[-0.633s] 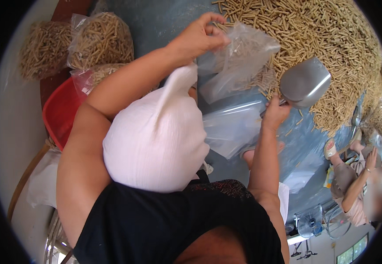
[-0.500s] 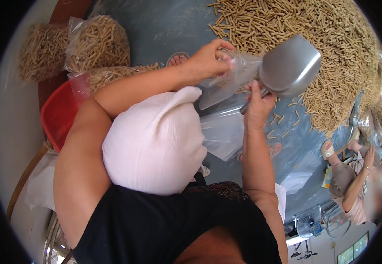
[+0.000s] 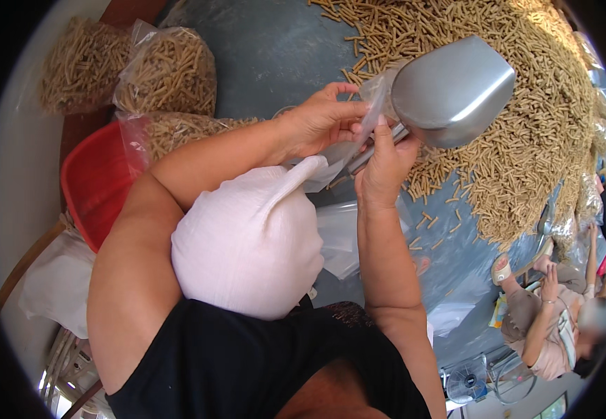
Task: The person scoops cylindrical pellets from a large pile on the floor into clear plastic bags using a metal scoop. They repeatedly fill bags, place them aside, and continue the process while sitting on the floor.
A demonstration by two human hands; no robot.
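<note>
My right hand (image 3: 390, 164) is wrapped round the handle of a shiny metal scoop (image 3: 456, 91), its broad pan in front of the pile of short tan sticks (image 3: 526, 167). The scoop's back faces up, so what it holds is hidden. Fingers of my left hand (image 3: 331, 119) pinch the rim of a clear plastic bag (image 3: 376, 98). The bag hangs between my two hands, close to the scoop's handle and rear edge. How much lies inside the bag cannot be seen.
Filled clear bags of sticks (image 3: 167, 73) stand at the far left, beside a red plastic container (image 3: 93, 185). A rounded white cloth-covered bulk (image 3: 247, 244) sits before my chest. Flat plastic bags (image 3: 338, 230) lie beneath my arms. Another person (image 3: 547, 314) sits at the right near a fan (image 3: 465, 377).
My right hand and the scoop have moved left, toward my left hand. The bag's rim now stands up between the hands, nearer the scoop's handle.
</note>
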